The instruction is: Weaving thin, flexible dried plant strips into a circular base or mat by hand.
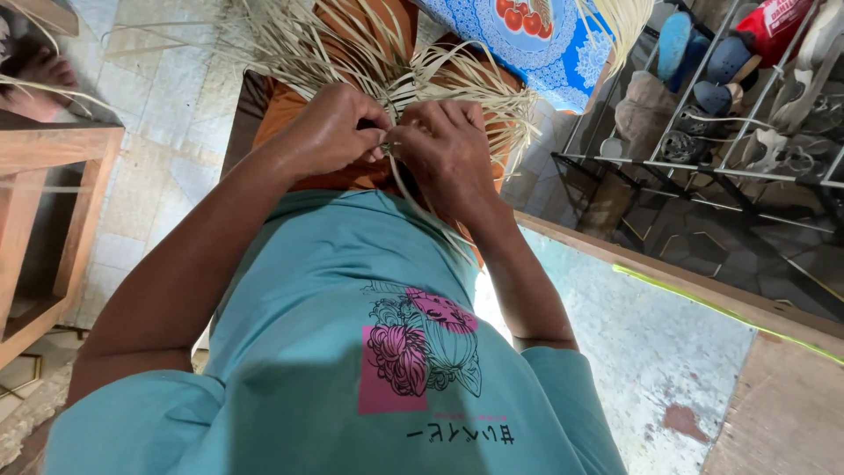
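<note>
Teal shirt (334, 352) filled the near view. Just past it, both hands met: left hand (338, 132) and right hand (448, 149) each had their grip pinched on pale straw strips (387, 62), which fanned out far over orange cloth (290, 105). Shoe rack (730, 105) sat far right.

— What's being worked?
— Pale, thin straw strips (352, 48), fanned out loose above the lap, gathered tight at one point.
— And below?
— One strip trails down over the shirt.
</note>
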